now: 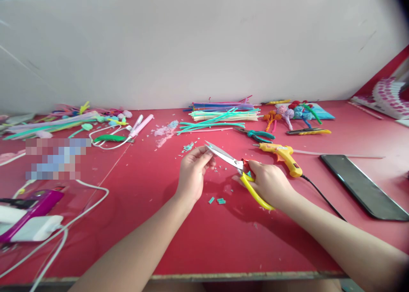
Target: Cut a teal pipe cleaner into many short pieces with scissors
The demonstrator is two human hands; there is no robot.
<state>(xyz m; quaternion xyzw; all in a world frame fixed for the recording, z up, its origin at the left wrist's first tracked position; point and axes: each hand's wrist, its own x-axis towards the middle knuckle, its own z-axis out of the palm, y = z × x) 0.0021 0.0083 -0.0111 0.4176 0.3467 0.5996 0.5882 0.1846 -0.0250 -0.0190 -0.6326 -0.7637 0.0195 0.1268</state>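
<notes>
My right hand (271, 182) is closed around the yellow and red handles of a pair of scissors (225, 156), whose blades point left and away from me. At the blade tips, my left hand (193, 170) pinches a small piece of teal pipe cleaner, mostly hidden by the fingers. Short teal pipe-cleaner pieces (220, 201) lie on the red table (204, 241) below the hands. A small heap of teal fluff (188, 147) sits just beyond my left hand.
Behind lie bundled pipe cleaners (223, 115), pliers (260, 135) and pompom flowers (300, 111). A yellow glue gun (284, 155) and a phone (364, 187) are at right. At left are a pink hair straightener (141, 126), white cables (92, 190) and a purple power strip (41, 207).
</notes>
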